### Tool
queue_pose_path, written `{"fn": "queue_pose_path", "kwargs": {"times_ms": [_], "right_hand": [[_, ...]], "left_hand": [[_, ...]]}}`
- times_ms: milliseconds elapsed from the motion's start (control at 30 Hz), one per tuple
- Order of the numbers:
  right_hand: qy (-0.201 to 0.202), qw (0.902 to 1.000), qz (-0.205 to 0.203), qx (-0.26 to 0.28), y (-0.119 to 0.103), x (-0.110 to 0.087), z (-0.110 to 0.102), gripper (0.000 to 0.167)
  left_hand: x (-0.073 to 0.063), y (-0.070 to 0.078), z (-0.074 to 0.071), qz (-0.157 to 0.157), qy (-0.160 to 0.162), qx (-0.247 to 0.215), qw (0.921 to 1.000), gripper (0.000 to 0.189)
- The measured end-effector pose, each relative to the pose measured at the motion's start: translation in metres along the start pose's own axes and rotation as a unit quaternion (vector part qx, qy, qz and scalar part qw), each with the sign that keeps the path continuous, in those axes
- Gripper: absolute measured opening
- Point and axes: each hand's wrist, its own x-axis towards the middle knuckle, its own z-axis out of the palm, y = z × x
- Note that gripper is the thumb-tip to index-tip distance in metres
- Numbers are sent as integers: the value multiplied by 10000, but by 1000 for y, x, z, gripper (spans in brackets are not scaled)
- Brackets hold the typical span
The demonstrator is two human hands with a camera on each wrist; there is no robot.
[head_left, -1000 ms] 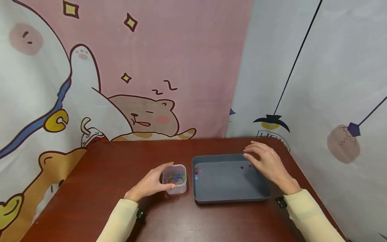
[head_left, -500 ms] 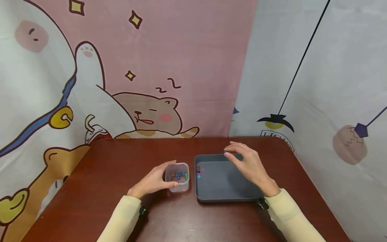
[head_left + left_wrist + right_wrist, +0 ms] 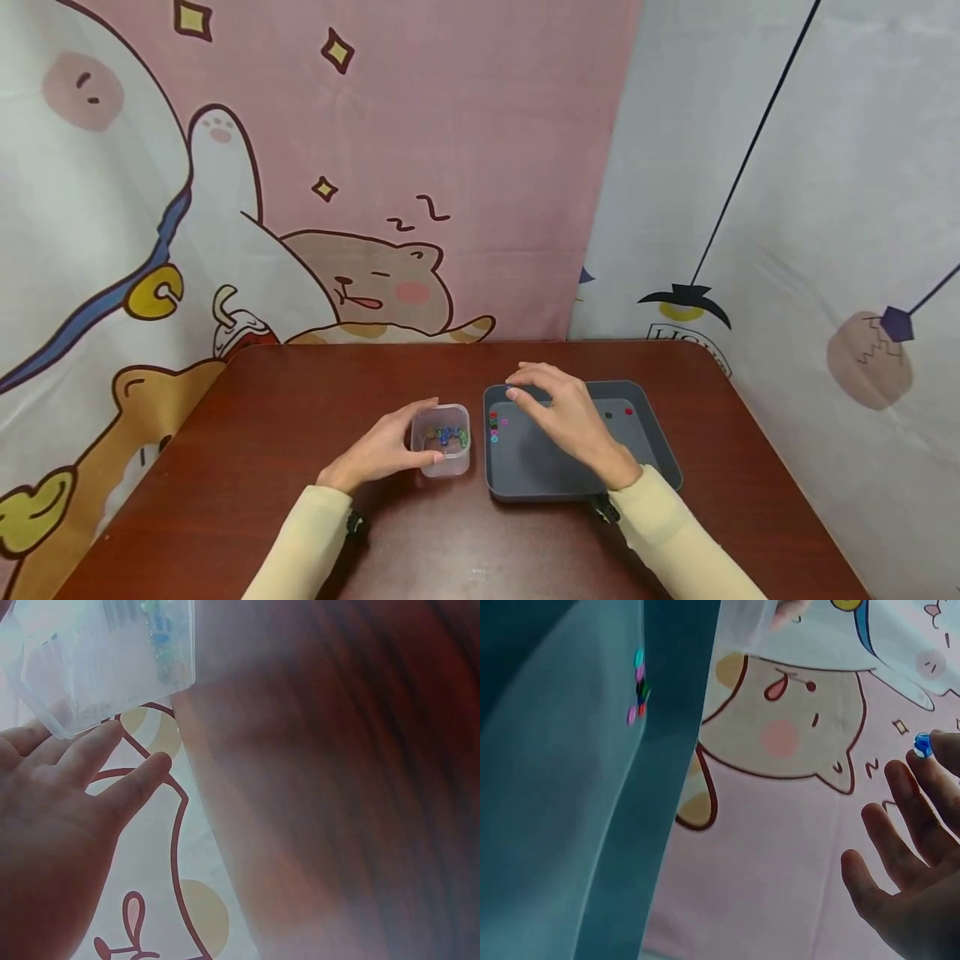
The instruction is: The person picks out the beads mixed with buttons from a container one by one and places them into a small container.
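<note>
My left hand (image 3: 384,450) grips a small clear plastic container (image 3: 447,469), thumb on its near side and fingers around the far side. Blue, green and brownish beads (image 3: 447,434) lie inside it. Over the left part of a grey tray (image 3: 536,482), my right hand (image 3: 570,419) pinches a small blue bead (image 3: 922,745) between thumb and index finger. The other right fingers are spread apart in the right wrist view. Along the tray's left wall sits a short row of red, dark, pink and light blue beads (image 3: 493,427).
A red bead (image 3: 628,411) and a dark bead (image 3: 609,415) lie in the tray's right part. The brown wooden table (image 3: 480,550) carries both tray and container. Behind it hangs a printed cartoon curtain (image 3: 450,125).
My right hand has moved left across the tray with the blue bead, from the right side to the left part. The left hand keeps its hold on the container. The head view has shifted slightly.
</note>
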Motion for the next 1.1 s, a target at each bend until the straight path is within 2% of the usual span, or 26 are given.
{"fn": "queue_pose_path", "kwargs": {"times_ms": [233,467,767,1100], "right_hand": [[-258,9996,19,97,-6,4,25,18],[-486,9986,-147,124,-8,5,44,18],[-879,9959,-227,-44,-7,2,60,22],[-1166,9914,-370,-455,-2,2,73,15]], "left_hand": [[3,0,1,7,-23,14,10000,95],[5,0,1,166,-56,49,9998,96],[2,-2,1,185,-64,-3,9998,96],[2,-5,1,250,-65,38,9997,96]]}}
